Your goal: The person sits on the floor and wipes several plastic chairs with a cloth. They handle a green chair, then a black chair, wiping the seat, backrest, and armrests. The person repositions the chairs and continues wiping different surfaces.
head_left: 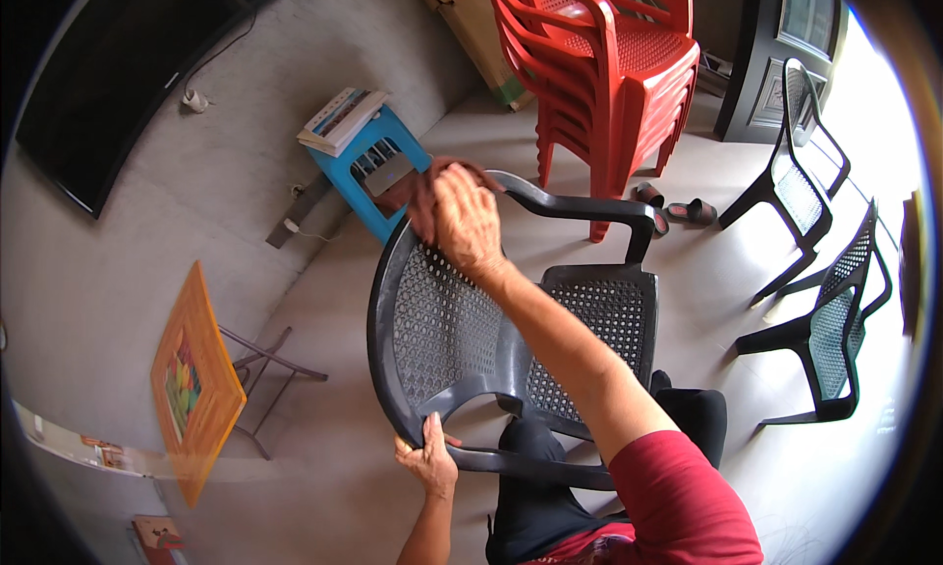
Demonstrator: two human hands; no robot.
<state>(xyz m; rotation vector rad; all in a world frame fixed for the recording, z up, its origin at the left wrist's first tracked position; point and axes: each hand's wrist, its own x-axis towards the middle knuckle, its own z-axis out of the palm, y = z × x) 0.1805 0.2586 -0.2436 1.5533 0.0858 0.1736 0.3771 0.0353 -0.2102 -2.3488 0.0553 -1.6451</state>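
Two bare hands are on one grey chair (447, 314), which is in the middle of the frame, with its back to the left and its seat to the right. The right hand (464, 221) is at the top of the back; its fingers are bent over a brown cloth (422, 209) and hold it against the rim. The left hand (429, 459) is lower, near the corner of back and armrest; its thumb lies on the edge and its fingers are closed around it, but how far they reach beneath, one cannot tell. Beyond the cloth, a blue stool (339, 180) carries books (344, 121). At the upper centre are stacked red chairs (643, 84), with slippers (691, 212) near them. Two black chairs (831, 344) are at the right, and an orange table (221, 368) at the lower left.
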